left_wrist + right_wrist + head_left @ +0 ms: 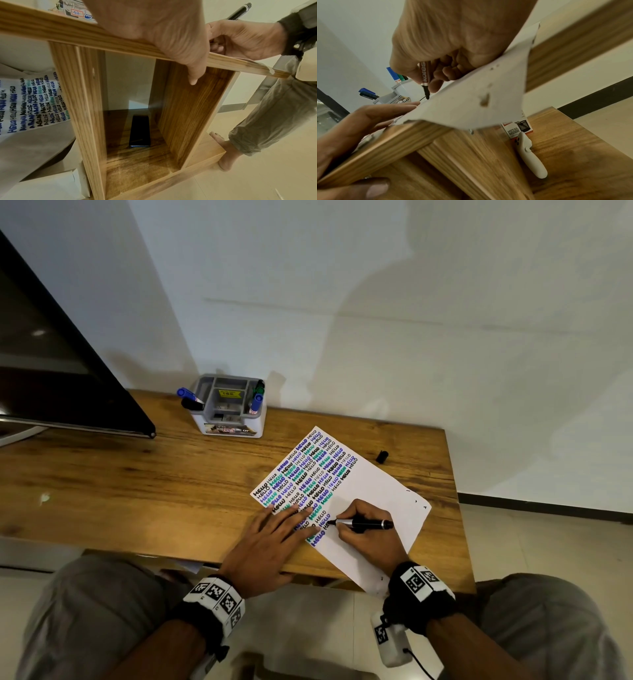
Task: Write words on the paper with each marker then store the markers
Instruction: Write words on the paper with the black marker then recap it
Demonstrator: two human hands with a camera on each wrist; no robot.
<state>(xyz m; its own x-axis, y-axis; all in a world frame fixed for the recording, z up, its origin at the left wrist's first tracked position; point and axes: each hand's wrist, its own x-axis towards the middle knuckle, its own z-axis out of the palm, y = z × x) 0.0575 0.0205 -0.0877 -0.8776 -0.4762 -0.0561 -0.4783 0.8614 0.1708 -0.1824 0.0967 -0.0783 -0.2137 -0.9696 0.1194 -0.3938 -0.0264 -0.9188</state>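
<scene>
A white paper (376,491) filled with rows of coloured HELLO words lies on the wooden table (137,474). My right hand (368,530) grips a black marker (366,524) with its tip on the sheet; the same black marker (425,75) touches the paper (471,97) in the right wrist view. My left hand (270,542) lies flat, fingers straight, pressing the paper's left part. Its black cap (382,456) lies on the table beyond the sheet. A grey-white organizer (228,405) at the back holds blue, black and green markers (257,398).
A dark monitor (51,364) stands at the left. The white wall rises just behind the table. Under the table, a shelf holds a dark phone (139,131), a white handle-shaped object (530,155) and a small box (517,128). Written sheets (30,101) lie below at the left.
</scene>
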